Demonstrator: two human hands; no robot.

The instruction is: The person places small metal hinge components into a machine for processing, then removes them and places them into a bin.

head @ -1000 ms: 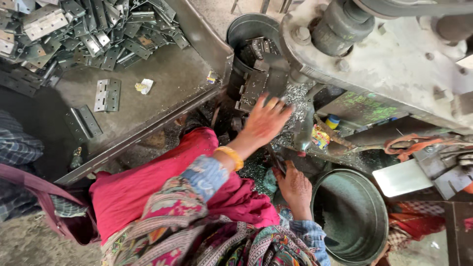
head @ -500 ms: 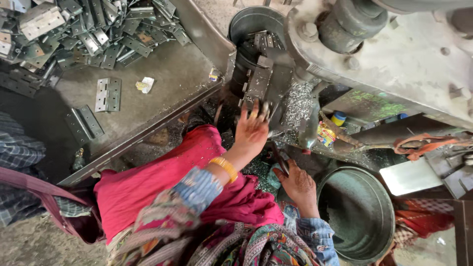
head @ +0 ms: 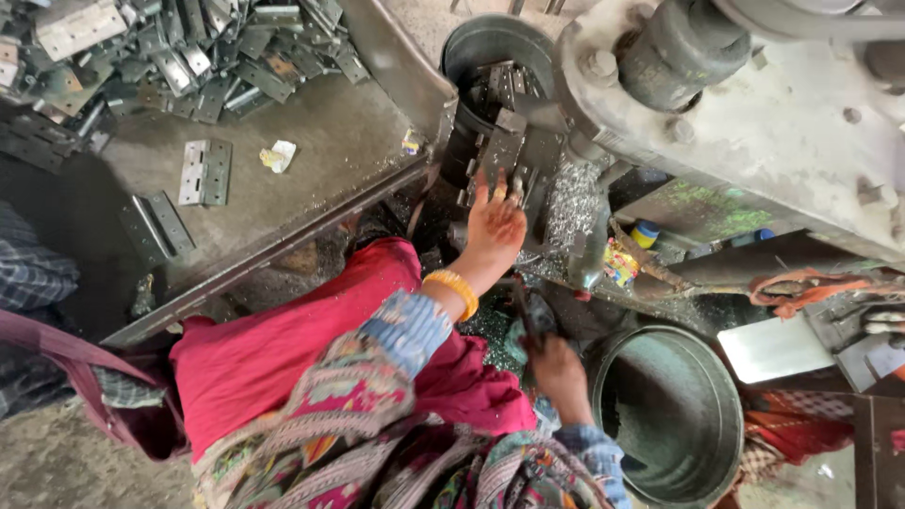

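Far left, top: I see a heap of grey metal hinge plates (head: 141,57) piled on a dark steel table (head: 330,151). Below the heap, on bare table surface, one opened hinge (head: 205,172) lies flat, a second darker hinge (head: 156,226) sits nearer the table edge, and a small crumpled scrap of paper (head: 278,155) lies just to the right of the first. Moving right: a red cloth over the lap (head: 283,349) fills the lower centre, with a patterned sleeve above it. The left hand (head: 493,226), a yellow bangle (head: 453,290) on the wrist, reaches up to the press die block (head: 509,160); fingers spread and extended, fingertips touching the small metal piece (head: 514,179) seated on the block, palm open, nothing enclosed. Behind the block, a round dark bin (head: 481,47) holds more metal pieces. Metal shavings (head: 566,203) lie just right of the block. Lower, the right hand (head: 558,369) is closed around a dark lever handle (head: 524,316). Right of it stands a large round metal bucket (head: 726,424). Above, the grey cast press body (head: 754,141) spans the upper right.
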